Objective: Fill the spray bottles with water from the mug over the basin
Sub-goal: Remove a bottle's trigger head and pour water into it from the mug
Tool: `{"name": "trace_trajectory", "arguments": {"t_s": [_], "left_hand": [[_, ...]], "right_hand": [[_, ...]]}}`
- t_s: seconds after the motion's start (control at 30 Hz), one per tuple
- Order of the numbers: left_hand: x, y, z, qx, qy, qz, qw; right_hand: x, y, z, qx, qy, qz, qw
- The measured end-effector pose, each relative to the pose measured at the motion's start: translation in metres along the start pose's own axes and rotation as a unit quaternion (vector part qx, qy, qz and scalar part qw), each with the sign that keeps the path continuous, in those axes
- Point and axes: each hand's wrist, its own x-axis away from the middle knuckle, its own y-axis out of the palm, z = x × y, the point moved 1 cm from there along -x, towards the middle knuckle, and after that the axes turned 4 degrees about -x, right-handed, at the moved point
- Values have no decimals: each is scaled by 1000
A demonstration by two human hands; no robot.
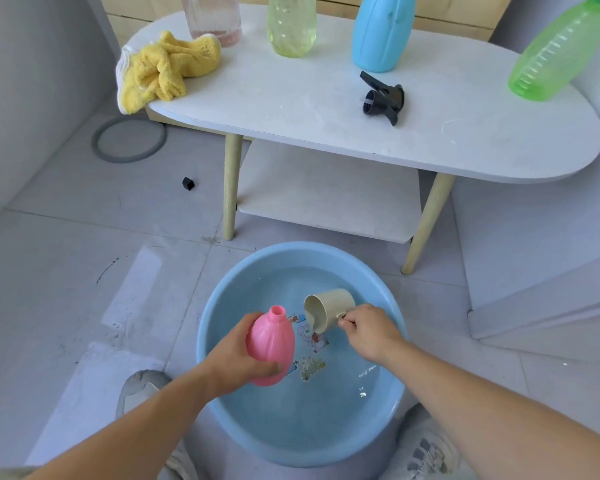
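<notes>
Your left hand (236,358) wraps the pink bottle (271,346), neck pointing far over the basin (302,249), while your right hand (368,330) pinches the handle of the mug (328,308), mouth tipped left beside it.

bottle (271,344) pink | mug (330,306) beige | basin (302,252) light blue, cartoon print | cloth (167,69) yellow | table (291,109) white

No readable words, brands or numbers. On the bottom of the blue basin (302,249), only coloured cartoon prints (314,341), too small and blurred to yield any letters. On the side of the green bottle (555,53) at the right end of the desk (291,109), a row of raised ridges like a scale, without legible figures.
</notes>
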Motion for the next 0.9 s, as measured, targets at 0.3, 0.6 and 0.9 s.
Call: {"name": "trace_trajectory", "arguments": {"t_s": [0.3, 0.6, 0.9], "left_hand": [[-3, 3, 1, -2, 8, 2, 1000], [-4, 3, 1, -15, 8, 5, 1000], [2, -1, 7, -11, 25, 24, 999]], "right_hand": [[-1, -1, -1, 7, 30, -20, 999], [4, 1, -3, -58, 67, -46, 995], [12, -14, -4, -255, 93, -32, 962]]}}
